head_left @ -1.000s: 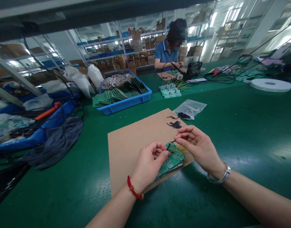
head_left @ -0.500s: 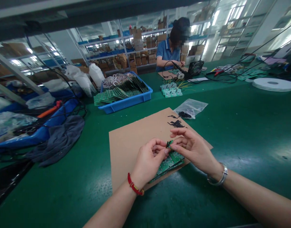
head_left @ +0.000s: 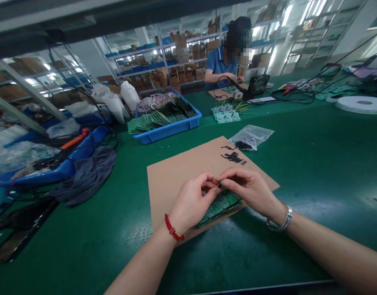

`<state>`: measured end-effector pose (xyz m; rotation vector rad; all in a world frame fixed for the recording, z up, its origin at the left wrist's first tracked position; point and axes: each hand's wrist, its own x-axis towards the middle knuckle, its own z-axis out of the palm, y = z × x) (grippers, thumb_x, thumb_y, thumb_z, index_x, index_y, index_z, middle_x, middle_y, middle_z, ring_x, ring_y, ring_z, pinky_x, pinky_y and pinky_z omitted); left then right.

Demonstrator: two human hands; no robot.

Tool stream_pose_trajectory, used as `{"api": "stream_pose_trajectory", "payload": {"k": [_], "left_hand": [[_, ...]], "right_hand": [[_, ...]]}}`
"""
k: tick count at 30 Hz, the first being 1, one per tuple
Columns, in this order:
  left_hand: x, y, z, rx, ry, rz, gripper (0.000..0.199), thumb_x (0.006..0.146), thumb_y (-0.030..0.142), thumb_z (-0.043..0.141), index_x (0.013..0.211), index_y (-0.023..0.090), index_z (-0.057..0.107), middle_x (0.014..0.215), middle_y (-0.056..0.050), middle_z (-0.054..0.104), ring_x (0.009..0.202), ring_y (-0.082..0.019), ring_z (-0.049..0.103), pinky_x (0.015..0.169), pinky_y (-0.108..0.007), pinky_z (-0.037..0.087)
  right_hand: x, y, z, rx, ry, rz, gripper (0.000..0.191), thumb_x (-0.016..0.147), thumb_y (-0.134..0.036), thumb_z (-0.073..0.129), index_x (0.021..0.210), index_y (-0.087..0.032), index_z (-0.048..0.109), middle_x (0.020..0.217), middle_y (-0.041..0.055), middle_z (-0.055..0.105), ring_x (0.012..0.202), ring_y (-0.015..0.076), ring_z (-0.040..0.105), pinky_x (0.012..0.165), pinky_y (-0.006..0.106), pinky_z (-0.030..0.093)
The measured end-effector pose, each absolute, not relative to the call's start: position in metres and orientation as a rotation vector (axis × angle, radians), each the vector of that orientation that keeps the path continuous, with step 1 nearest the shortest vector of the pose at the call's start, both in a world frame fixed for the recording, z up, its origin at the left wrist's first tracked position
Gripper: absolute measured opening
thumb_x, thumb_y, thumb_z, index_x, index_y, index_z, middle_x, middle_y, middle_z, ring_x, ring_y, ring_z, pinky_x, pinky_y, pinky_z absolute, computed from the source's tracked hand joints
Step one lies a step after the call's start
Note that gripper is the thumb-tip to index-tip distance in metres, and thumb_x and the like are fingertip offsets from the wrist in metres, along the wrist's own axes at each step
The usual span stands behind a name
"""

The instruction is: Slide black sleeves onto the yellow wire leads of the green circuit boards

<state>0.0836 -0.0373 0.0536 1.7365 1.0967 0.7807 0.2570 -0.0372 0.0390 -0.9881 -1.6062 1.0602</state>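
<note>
A sheet of brown cardboard (head_left: 172, 192) lies on the green bench mat (head_left: 311, 164), and a stack of green circuit boards (head_left: 220, 209) rests on its near edge. My left hand (head_left: 191, 200) grips the top board near its far corner. My right hand (head_left: 250, 190) comes in from the right, its fingertips pinching a small black tube piece (head_left: 220, 184) against the board. The two hands nearly touch. Loose black tube pieces (head_left: 233, 157) lie on the cardboard beyond them, and a clear plastic bag (head_left: 251, 136) holds more.
A blue tray of upright green boards (head_left: 166, 130) stands beyond the cardboard. Wired boards (head_left: 227, 116) lie further on, before a seated co-worker (head_left: 220, 67) with a small fan (head_left: 259, 84). A white roll (head_left: 362, 104) lies right; a grey cloth (head_left: 86, 176) and blue bags lie left.
My right hand has moved left and its fingertips now meet the black piece at the board. The boards sit slightly lower beneath my hands, and the whole view has tilted a little.
</note>
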Motion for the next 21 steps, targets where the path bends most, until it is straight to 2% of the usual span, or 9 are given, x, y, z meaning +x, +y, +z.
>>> {"api": "stream_pose_trajectory", "payload": {"k": [6, 9, 14, 16, 19, 21], "left_hand": [[0.079, -0.037, 0.061, 1.905, 1.109, 0.762, 0.013, 0.082, 0.018, 0.06, 0.094, 0.02, 0.062, 0.088, 0.001, 0.069, 0.079, -0.013, 0.062, 0.068, -0.024, 0.044], [0.078, -0.035, 0.064, 1.961, 1.109, 0.772, 0.012, 0.082, 0.025, 0.062, 0.093, 0.02, 0.066, 0.09, 0.0, 0.068, 0.08, -0.015, 0.059, 0.068, -0.025, 0.043], [0.07, -0.029, 0.064, 2.081, 1.084, 0.657, 0.012, 0.085, 0.026, 0.059, 0.08, 0.019, 0.067, 0.087, -0.002, 0.07, 0.088, -0.018, 0.06, 0.082, -0.031, 0.043], [0.064, -0.027, 0.063, 2.188, 1.103, 0.552, 0.007, 0.081, 0.023, 0.064, 0.085, 0.02, 0.068, 0.093, -0.002, 0.07, 0.094, -0.02, 0.059, 0.087, -0.034, 0.042], [0.06, -0.025, 0.062, 2.224, 1.066, 0.568, 0.025, 0.08, 0.024, 0.066, 0.105, 0.023, 0.066, 0.109, -0.002, 0.067, 0.105, -0.021, 0.056, 0.094, -0.036, 0.041], [0.062, -0.025, 0.06, 2.197, 1.022, 0.621, 0.019, 0.084, 0.026, 0.062, 0.102, 0.022, 0.066, 0.108, -0.002, 0.067, 0.104, -0.019, 0.057, 0.093, -0.034, 0.041]], "right_hand": [[0.252, -0.035, 0.041, -0.944, -1.71, 0.856, 0.012, 0.086, -0.028, 0.061, 0.082, -0.021, 0.07, 0.08, 0.0017, 0.061, 0.078, 0.0142, 0.057, 0.072, 0.027, 0.044], [0.251, -0.034, 0.039, -0.948, -1.699, 0.828, 0.012, 0.085, -0.028, 0.061, 0.082, -0.022, 0.071, 0.081, 0.0017, 0.056, 0.08, 0.0144, 0.054, 0.073, 0.028, 0.044], [0.249, -0.034, 0.037, -0.921, -1.686, 0.821, 0.012, 0.085, -0.028, 0.062, 0.08, -0.023, 0.071, 0.078, 0.001, 0.059, 0.078, 0.0144, 0.055, 0.072, 0.027, 0.044], [0.248, -0.034, 0.038, -0.919, -1.666, 0.864, 0.013, 0.086, -0.028, 0.061, 0.079, -0.021, 0.07, 0.076, 0.0008, 0.064, 0.074, 0.014, 0.057, 0.068, 0.027, 0.045], [0.247, -0.033, 0.04, -0.937, -1.639, 0.908, 0.014, 0.085, -0.029, 0.061, 0.078, -0.02, 0.068, 0.075, 0.0012, 0.068, 0.07, 0.0139, 0.06, 0.065, 0.027, 0.046], [0.246, -0.032, 0.041, -0.934, -1.636, 0.931, 0.015, 0.085, -0.029, 0.06, 0.077, -0.019, 0.067, 0.074, 0.001, 0.068, 0.069, 0.0137, 0.061, 0.064, 0.026, 0.046]]}}
